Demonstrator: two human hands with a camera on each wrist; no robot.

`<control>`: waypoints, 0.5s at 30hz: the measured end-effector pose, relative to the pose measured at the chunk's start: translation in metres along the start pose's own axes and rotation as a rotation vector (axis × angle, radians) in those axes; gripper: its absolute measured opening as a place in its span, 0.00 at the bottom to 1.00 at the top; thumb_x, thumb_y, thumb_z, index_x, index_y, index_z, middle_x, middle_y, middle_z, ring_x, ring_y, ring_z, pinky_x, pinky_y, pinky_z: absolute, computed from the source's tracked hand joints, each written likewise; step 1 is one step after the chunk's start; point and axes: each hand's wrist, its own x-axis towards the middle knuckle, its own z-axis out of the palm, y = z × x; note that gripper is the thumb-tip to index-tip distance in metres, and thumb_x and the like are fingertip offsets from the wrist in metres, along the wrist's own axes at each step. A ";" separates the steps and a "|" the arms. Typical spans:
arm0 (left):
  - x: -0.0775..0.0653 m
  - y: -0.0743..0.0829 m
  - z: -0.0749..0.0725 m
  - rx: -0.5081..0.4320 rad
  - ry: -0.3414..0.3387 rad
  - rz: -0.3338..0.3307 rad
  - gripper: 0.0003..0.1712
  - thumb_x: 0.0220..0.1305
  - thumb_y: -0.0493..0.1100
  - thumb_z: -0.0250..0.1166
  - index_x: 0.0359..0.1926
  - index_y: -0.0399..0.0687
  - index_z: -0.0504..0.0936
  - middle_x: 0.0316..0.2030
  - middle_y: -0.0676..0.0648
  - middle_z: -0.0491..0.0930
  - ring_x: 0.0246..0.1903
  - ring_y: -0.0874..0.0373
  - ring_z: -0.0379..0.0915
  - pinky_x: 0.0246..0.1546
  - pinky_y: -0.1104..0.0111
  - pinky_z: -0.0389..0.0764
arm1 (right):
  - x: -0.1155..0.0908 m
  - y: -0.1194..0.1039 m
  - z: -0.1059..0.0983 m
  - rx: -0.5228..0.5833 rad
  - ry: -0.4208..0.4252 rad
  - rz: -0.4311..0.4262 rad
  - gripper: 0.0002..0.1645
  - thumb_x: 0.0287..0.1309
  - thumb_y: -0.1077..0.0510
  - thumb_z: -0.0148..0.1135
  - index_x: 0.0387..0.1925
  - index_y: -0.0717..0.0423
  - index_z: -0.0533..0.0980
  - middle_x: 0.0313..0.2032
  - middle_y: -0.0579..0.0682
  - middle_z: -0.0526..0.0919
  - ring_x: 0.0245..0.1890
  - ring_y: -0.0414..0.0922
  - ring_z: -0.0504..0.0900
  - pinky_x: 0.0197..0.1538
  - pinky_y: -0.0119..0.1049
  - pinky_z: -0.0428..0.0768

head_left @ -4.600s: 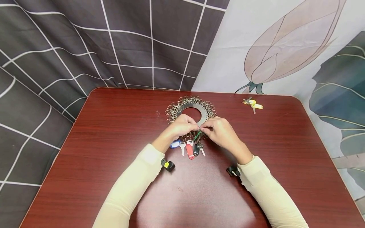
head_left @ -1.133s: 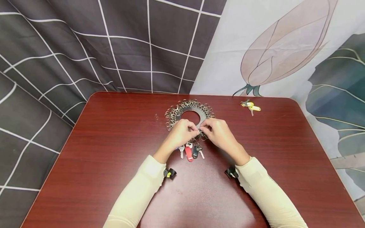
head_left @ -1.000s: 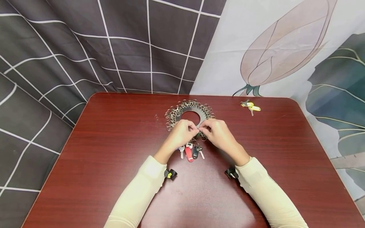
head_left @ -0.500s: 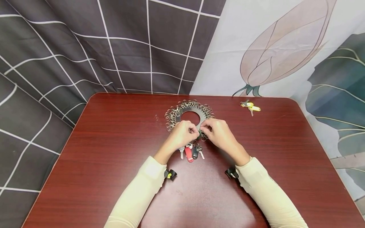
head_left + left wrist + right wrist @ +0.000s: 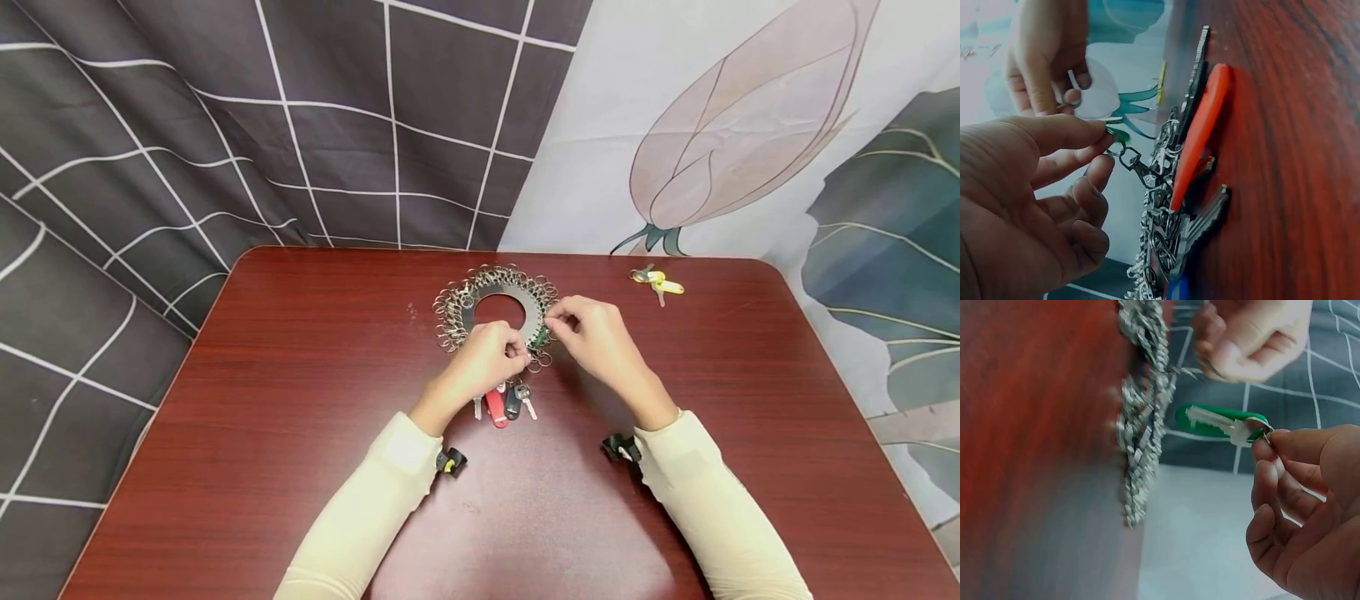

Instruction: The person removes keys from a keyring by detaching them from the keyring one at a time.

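Observation:
My right hand [image 5: 596,333] pinches a small split ring [image 5: 1267,439] carrying a green key tag [image 5: 1200,428] and a silver key [image 5: 1235,432]. My left hand [image 5: 489,354] pinches another split ring [image 5: 1114,141] between thumb and forefinger; a swivel clasp [image 5: 1137,167] links it to the hanging bunch. Beneath both hands lies a flat grey metal ring plate [image 5: 534,312], its rim crowded with clasps and split rings. At its near side are a red key tag [image 5: 496,408], a black tag [image 5: 512,405] and a silver key [image 5: 527,402]. My left hand covers the plate's lower left part.
A yellow key tag with keys [image 5: 667,287] lies at the back right of the reddish-brown wooden table [image 5: 337,333]. Behind the table hang a dark grid-patterned cloth [image 5: 330,142] and a pale floral one [image 5: 600,150].
The hands worked fingertip to fingertip before; now the right hand has drawn right and away with the green tag and key. The left hand has come slightly nearer, still pinching a split ring.

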 end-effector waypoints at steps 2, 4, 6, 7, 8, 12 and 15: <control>0.001 0.002 0.002 0.058 -0.027 0.019 0.06 0.54 0.39 0.68 0.21 0.51 0.83 0.24 0.52 0.76 0.27 0.62 0.71 0.30 0.70 0.77 | 0.001 0.003 -0.006 0.003 0.027 0.012 0.03 0.58 0.59 0.65 0.31 0.54 0.82 0.29 0.49 0.86 0.22 0.42 0.76 0.28 0.40 0.77; 0.002 0.004 0.004 0.121 -0.063 0.033 0.07 0.53 0.39 0.67 0.21 0.52 0.82 0.25 0.52 0.76 0.28 0.62 0.72 0.32 0.69 0.77 | 0.001 0.007 -0.011 0.003 0.048 0.023 0.03 0.58 0.60 0.65 0.31 0.54 0.82 0.28 0.49 0.86 0.23 0.42 0.76 0.29 0.40 0.77; 0.004 0.007 0.006 0.178 -0.104 0.041 0.08 0.53 0.39 0.67 0.19 0.53 0.82 0.24 0.53 0.77 0.28 0.62 0.72 0.32 0.67 0.78 | 0.002 0.011 -0.016 -0.001 0.066 0.032 0.03 0.58 0.60 0.65 0.31 0.55 0.82 0.28 0.49 0.86 0.24 0.43 0.76 0.29 0.41 0.77; 0.005 0.008 0.007 0.209 -0.124 0.041 0.09 0.53 0.40 0.67 0.18 0.53 0.81 0.24 0.54 0.77 0.28 0.62 0.73 0.32 0.67 0.78 | 0.002 0.013 -0.018 -0.004 0.073 0.036 0.03 0.58 0.61 0.65 0.31 0.55 0.82 0.28 0.49 0.86 0.24 0.43 0.76 0.30 0.41 0.76; 0.006 0.008 0.008 0.230 -0.145 0.038 0.09 0.53 0.40 0.67 0.18 0.54 0.81 0.25 0.54 0.78 0.28 0.62 0.73 0.32 0.67 0.78 | 0.002 0.015 -0.020 -0.007 0.079 0.040 0.02 0.58 0.61 0.65 0.31 0.55 0.82 0.28 0.49 0.86 0.24 0.43 0.77 0.30 0.41 0.76; 0.008 0.011 0.011 0.305 -0.193 0.041 0.12 0.54 0.41 0.67 0.17 0.55 0.79 0.25 0.55 0.78 0.26 0.63 0.73 0.29 0.66 0.79 | 0.003 0.021 -0.027 -0.030 0.095 0.048 0.02 0.57 0.62 0.65 0.30 0.55 0.82 0.28 0.50 0.86 0.24 0.44 0.76 0.30 0.41 0.75; 0.009 0.012 0.012 0.335 -0.192 0.048 0.14 0.54 0.39 0.67 0.15 0.55 0.79 0.24 0.56 0.79 0.25 0.63 0.73 0.28 0.66 0.79 | 0.003 0.024 -0.031 -0.043 0.098 0.049 0.02 0.57 0.62 0.65 0.30 0.55 0.82 0.28 0.50 0.86 0.24 0.44 0.76 0.31 0.42 0.73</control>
